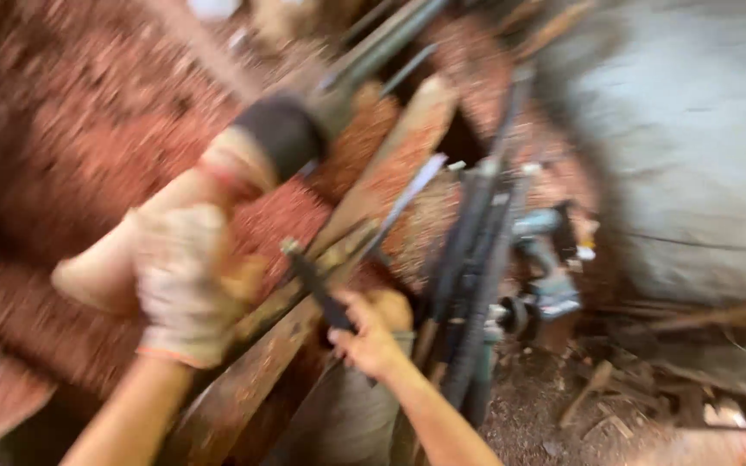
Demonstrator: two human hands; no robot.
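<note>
at the far left, reddish wood shavings [71, 112] cover the ground in a thick, blurred layer. on them lies a pale turned wooden piece [174, 216], tilted, with a dark chuck-like end [285, 134] at its upper right. the left hand [185, 285], in a light knit work glove, lies against this wooden piece with the fingers curled over it; the blur hides how tightly they close. just right of it, a long wooden rest board [304, 319] runs up diagonally, dusted with shavings. the right hand [373, 332], bare, is wrapped firmly around the dark handle of a long turning tool [364, 250], whose blade lies along the board. further right stand dark metal bars [477, 259], then a teal power tool [546, 259], and a grey wall [692, 147].
</note>
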